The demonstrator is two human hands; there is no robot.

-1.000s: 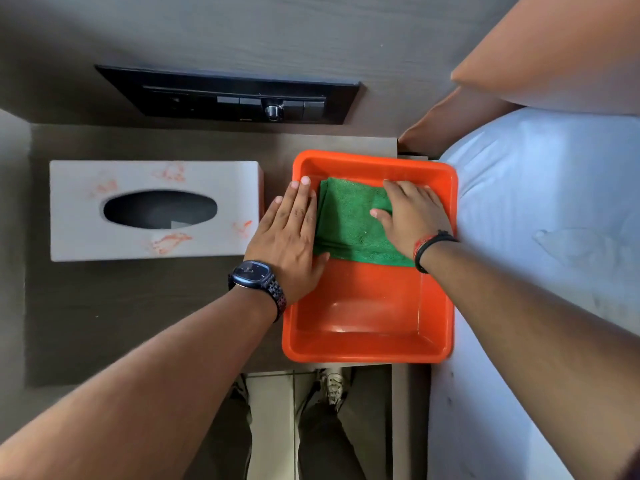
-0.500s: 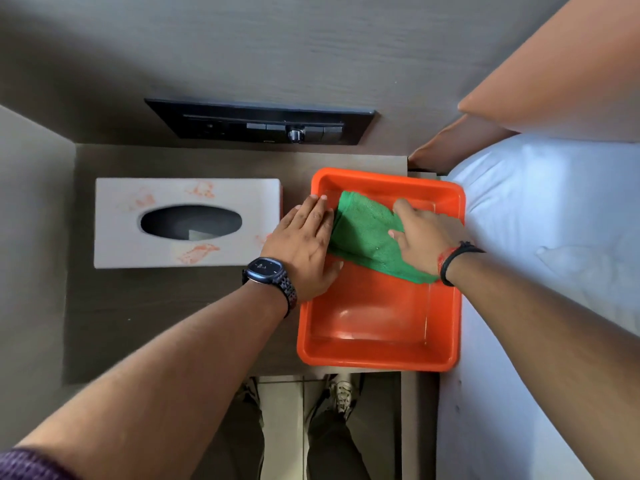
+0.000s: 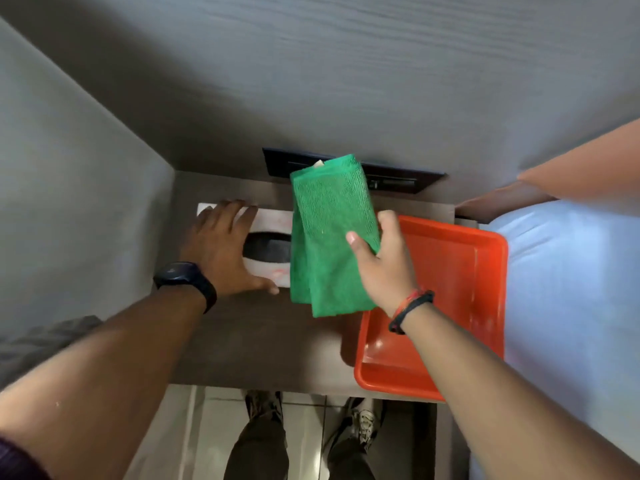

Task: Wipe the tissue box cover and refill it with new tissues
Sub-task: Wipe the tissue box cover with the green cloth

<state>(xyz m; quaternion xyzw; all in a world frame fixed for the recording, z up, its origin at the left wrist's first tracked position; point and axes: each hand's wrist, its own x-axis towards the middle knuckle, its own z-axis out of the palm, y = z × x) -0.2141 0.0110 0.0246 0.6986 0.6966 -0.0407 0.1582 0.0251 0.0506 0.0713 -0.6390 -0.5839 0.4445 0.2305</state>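
Note:
The white tissue box cover [image 3: 270,220], with orange stains and a dark oval slot, lies on the dark nightstand. My left hand [image 3: 221,251] rests spread across its left half, fingers over the far edge and thumb at the near edge. My right hand [image 3: 384,258] pinches a folded green cloth [image 3: 329,237] and holds it up in the air, hanging over the box's right end. The cloth hides that end of the box.
An orange plastic tub [image 3: 485,299] sits at the right of the nightstand [image 3: 263,341], beside a bed with white sheet [image 3: 571,306]. A black switch panel [image 3: 401,178] is on the back wall. A grey side wall stands at left. My shoes [image 3: 363,420] show below.
My right hand lifted the green cloth out of the orange tub and carried it left over the box. My left hand left the tub's rim and landed on the tissue box cover.

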